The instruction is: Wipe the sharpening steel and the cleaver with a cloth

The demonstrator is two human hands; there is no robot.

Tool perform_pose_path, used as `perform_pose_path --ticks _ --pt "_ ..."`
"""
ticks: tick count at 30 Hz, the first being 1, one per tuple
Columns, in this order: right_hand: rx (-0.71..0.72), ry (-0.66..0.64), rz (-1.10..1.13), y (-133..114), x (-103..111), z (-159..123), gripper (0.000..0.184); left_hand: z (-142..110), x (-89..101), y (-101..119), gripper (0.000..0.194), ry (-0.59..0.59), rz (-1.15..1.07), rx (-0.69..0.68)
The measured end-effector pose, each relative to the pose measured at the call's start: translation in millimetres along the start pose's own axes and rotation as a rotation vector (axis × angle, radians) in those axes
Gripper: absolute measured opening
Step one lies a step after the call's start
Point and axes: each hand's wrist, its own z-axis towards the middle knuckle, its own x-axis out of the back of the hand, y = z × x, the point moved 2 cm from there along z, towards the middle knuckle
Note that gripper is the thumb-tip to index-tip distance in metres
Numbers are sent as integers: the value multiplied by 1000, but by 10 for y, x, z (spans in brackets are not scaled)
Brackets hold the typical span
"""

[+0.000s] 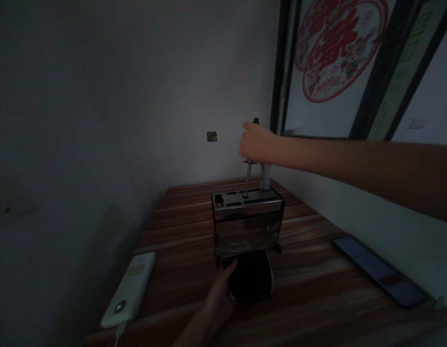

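A slotted block with a shiny front and dark edges, looking like a knife block, stands on the table. My right hand is closed round a dark handle above it. From under that hand a thin metal shaft runs down into an opening in the block's top; it looks like a sharpening steel. Behind the shaft, a pale object that looks wrapped in plastic rises from the top. In front, my left hand grips the side of a black, box-like object, its exact kind too dark to tell.
On the wood-grain table, a white power bank with a cable lies at left. A phone lies at right by the wall. Walls border the table on both sides, and a window with red decorations is at upper right.
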Motion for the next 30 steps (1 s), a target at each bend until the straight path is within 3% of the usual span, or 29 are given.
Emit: perform_pose_path --ticks 3,6,9,11,15,20,25,30 --pt "37 -144 -343 129 187 23 27 1 2 6 30 -21 10 -14" --pt "48 -116 -474 275 358 26 30 -2 7 11 31 -12 21 -20" --pt "46 -60 -477 486 462 -22 44 3 13 8 32 -5 25 -31" --pt "21 5 -404 629 513 -89 30 7 15 0 33 -1 28 -32" --pt "-198 94 -262 728 600 -287 17 -7 -2 -14 32 36 45 13" --pt "-474 -58 -254 380 551 -587 23 -34 -21 -18 33 55 75 56" --pt "-491 -172 -42 -203 339 -991 28 -45 -23 -20 34 -16 72 34" --pt "-541 -283 587 -964 -16 -1501 13 -170 -93 108 27 36 72 -49"
